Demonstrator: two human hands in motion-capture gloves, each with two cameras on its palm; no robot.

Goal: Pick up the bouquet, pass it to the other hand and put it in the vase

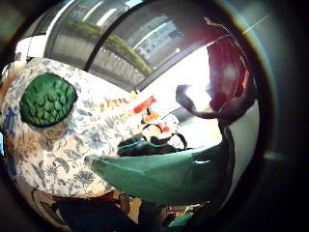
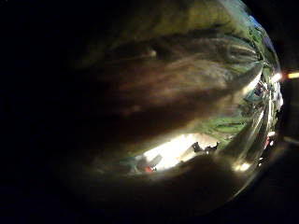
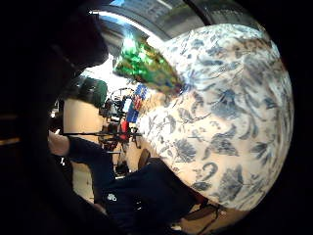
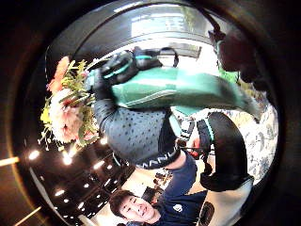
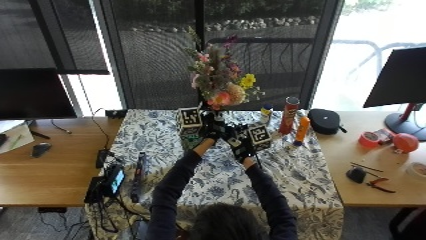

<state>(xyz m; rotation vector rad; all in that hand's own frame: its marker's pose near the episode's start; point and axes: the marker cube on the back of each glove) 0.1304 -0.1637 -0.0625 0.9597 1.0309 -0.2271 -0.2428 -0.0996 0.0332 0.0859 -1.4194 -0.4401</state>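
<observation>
Bouquet (image 5: 218, 82) upright above far desk (image 5: 293, 170), stems between both hands. Left hand (image 5: 210, 129) grips stems; right hand (image 5: 241, 142) touching alongside, fingers unclear. Probably light, top-heavy, blooms fragile; take the stems low.

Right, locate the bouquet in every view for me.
Outside view: bouquet raised over the table's middle.
Right thumb side: bouquet beside a gloved hand.
Right little finger side: not identifiable.
Left thumb side: not identifiable.
Left little finger side: not identifiable.
Shared landmark: tablecloth.
</observation>
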